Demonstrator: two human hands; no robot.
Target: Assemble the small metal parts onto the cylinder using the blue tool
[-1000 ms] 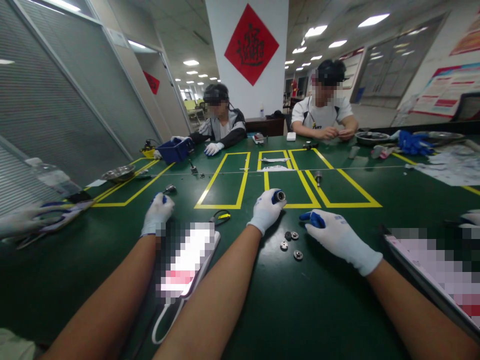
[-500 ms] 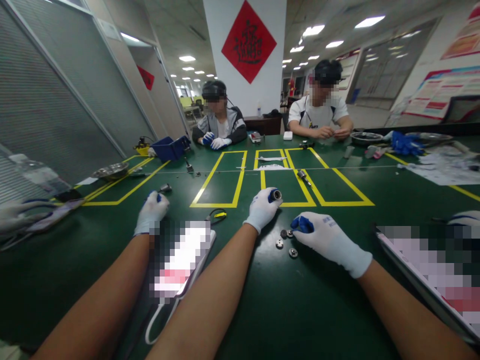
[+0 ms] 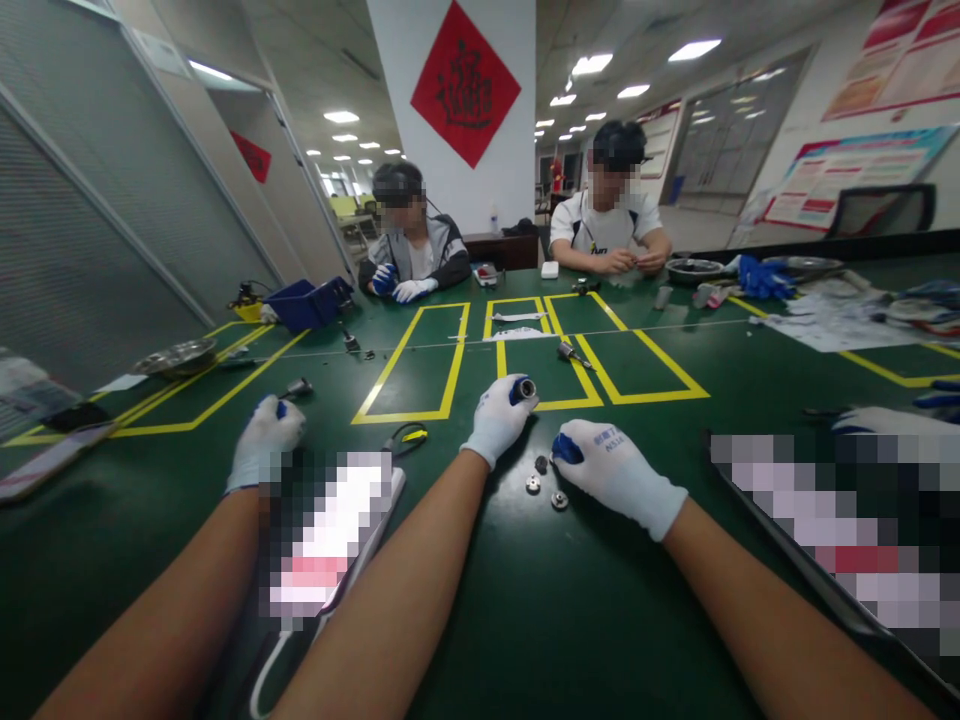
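My left hand, in a white and blue glove, is wrapped round a dark metal cylinder whose round open end faces up. To its right, my right hand is low over the green table, thumb and fingers pinched on a small metal disc at the fingertips, mostly hidden by the glove. Beside those fingertips lie a dark disc and two silver discs with holes, one nearer and one to the left.
At left, another person's gloved hand holds a metal part. Phones lie left and right. A metal part with a shaft rests by the yellow tape. Two people sit opposite; a blue bin stands far left.
The view has swung a little to the right, so most things appear further left. My right fingertips have closed in over one small disc; my left hand still holds the cylinder.
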